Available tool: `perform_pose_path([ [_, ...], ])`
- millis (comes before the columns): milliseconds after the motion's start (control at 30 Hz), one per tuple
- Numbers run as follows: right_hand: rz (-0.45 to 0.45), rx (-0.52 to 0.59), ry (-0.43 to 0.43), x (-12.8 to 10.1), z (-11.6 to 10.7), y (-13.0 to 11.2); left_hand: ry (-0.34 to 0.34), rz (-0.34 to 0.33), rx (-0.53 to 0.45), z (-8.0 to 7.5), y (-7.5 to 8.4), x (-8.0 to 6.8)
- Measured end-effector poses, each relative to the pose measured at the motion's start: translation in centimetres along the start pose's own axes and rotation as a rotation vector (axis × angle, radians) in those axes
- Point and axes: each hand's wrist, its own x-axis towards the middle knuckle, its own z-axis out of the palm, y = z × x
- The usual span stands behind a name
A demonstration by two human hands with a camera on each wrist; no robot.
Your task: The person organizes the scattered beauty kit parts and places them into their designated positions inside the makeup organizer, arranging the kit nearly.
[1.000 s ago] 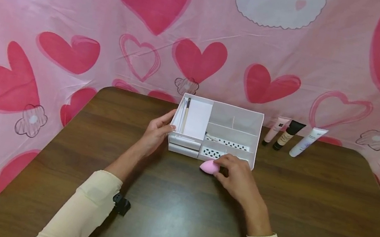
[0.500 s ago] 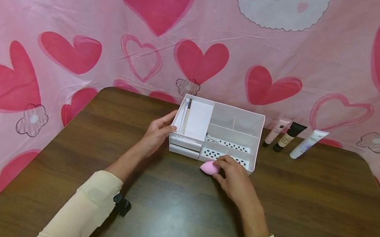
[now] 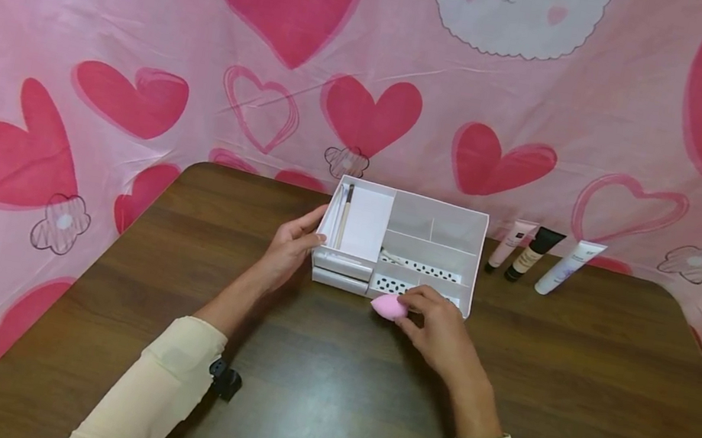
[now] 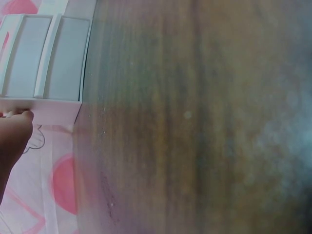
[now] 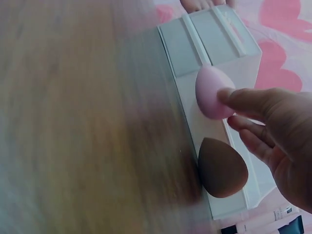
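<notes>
A white desktop organizer [image 3: 367,218] with open compartments and two small drawers [image 3: 340,274] stands on the brown table. Along its left side my left hand [image 3: 289,249] grips the wall, the thumb near the front corner. My right hand [image 3: 439,334] pinches a pink teardrop makeup sponge [image 3: 388,306] between thumb and fingers, just in front of the organizer's front compartment. A brown teardrop makeup sponge [image 5: 222,168] shows at that compartment in the right wrist view; the right hand hides it in the head view. A makeup brush [image 3: 344,216] stands in the left compartment.
Right of the organizer stand a pink tube [image 3: 510,247], a black-capped beige tube [image 3: 533,255] and a white tube [image 3: 569,269]. A pale slender item [image 3: 396,259] lies in the middle compartment. A pink heart-patterned cloth [image 3: 381,38] hangs behind the table [image 3: 310,383].
The pink sponge has risen very slightly in my right hand and tipped a little. My left hand and the organizer have stayed in place.
</notes>
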Motion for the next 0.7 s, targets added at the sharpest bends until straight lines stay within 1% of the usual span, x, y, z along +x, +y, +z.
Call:
perform_pose_path([
  [133,0.009,0.082,0.027,0.02,-0.42,0.21,-0.007,0.009,-0.008,-0.02,-0.04,0.03],
  [233,0.006,0.1,0.054,0.13,-0.69,0.32,-0.008,0.012,-0.005,-0.06,-0.06,0.07],
  [400,0.005,0.088,0.1,0.32,-0.91,0.55,-0.002,0.014,-0.002,-0.13,-0.04,0.08],
  [700,0.011,0.07,0.136,0.55,-0.99,0.9,0.004,0.008,-0.012,0.05,-0.05,0.0],
])
